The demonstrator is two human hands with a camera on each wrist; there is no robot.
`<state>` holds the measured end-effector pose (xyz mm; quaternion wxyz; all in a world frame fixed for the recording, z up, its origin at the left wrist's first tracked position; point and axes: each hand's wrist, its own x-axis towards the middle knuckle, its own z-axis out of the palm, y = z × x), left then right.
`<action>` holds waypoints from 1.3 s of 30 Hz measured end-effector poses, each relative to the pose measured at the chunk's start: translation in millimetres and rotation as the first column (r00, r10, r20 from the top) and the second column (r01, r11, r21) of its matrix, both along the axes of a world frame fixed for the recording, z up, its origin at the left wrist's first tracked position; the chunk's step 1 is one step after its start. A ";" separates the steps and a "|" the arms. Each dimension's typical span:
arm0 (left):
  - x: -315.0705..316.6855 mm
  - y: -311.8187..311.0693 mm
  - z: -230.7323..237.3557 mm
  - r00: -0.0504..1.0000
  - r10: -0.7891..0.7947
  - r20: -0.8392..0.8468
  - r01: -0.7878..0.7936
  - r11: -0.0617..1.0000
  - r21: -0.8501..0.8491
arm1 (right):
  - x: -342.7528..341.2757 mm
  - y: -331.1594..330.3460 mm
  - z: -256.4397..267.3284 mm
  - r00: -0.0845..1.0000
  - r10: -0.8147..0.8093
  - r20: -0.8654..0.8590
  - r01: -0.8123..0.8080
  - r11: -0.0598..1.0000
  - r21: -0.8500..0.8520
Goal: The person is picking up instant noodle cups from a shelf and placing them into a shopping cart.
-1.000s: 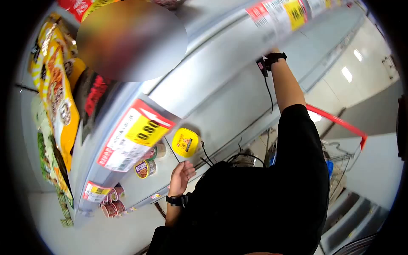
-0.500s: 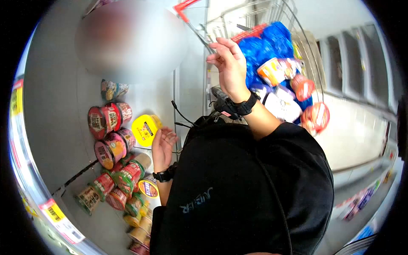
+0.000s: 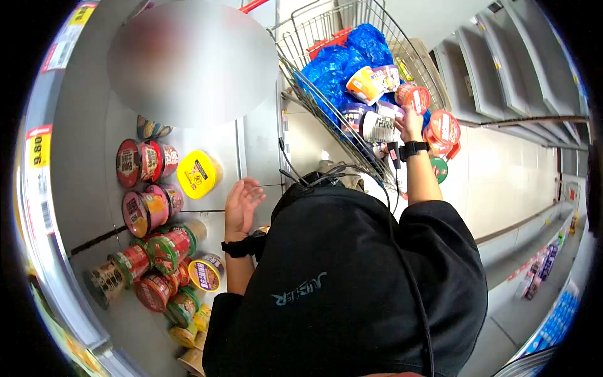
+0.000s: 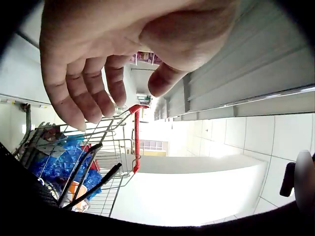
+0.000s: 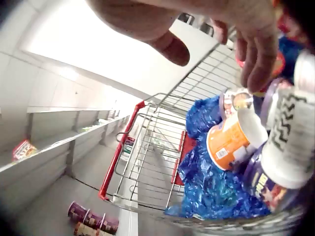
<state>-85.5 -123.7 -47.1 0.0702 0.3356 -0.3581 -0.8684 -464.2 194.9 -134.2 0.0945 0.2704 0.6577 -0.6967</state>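
My left hand (image 3: 242,207) hovers over the shelf with its fingers loosely bent and nothing in its grasp. Just beyond its fingertips stands a yellow-lidded tub (image 3: 196,174). My right hand (image 3: 411,124) reaches into the shopping cart (image 3: 295,53), close by a red-lidded instant noodle cup (image 3: 416,99). In the right wrist view its thumb is well apart from the fingers (image 5: 258,61), which hang over the cups. Below them lie an orange-and-white cup (image 5: 229,145), a white cup with a black zigzag pattern (image 5: 290,132) and blue plastic bags (image 5: 216,191).
Rows of noodle cups (image 3: 166,251) line the shelf on the left, behind a price rail (image 3: 39,182). A larger red-lidded tub (image 3: 442,129) sits at the cart's near right side. Shelving (image 3: 496,69) with bare grey boards runs along the right, across the tiled floor.
The head view has swung from the upper shelf to the lower shelf and cart. My right hand has moved over the cart's cups; my left hand has drawn back from the yellow tub.
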 end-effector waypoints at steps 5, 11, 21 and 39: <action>10.2 8.8 11.4 0.984 0.173 0.038 -0.172 0.985 -0.030 | -48.7 -53.0 -47.4 0.990 0.065 0.124 -0.070 0.997 0.037; 22.1 35.4 18.7 0.930 0.362 0.057 -0.356 0.929 -0.097 | -126.7 -56.5 -196.7 0.826 0.503 0.253 -0.516 0.856 -0.018; 29.6 124.0 39.5 0.687 0.711 0.149 -0.690 0.703 -0.173 | -157.8 -72.7 -210.4 0.666 0.630 0.400 -0.744 0.597 0.299; -2.1 133.2 33.1 0.794 0.591 0.138 -0.579 0.806 -0.120 | -96.6 -105.8 58.8 0.700 0.602 -0.384 -0.651 0.759 0.003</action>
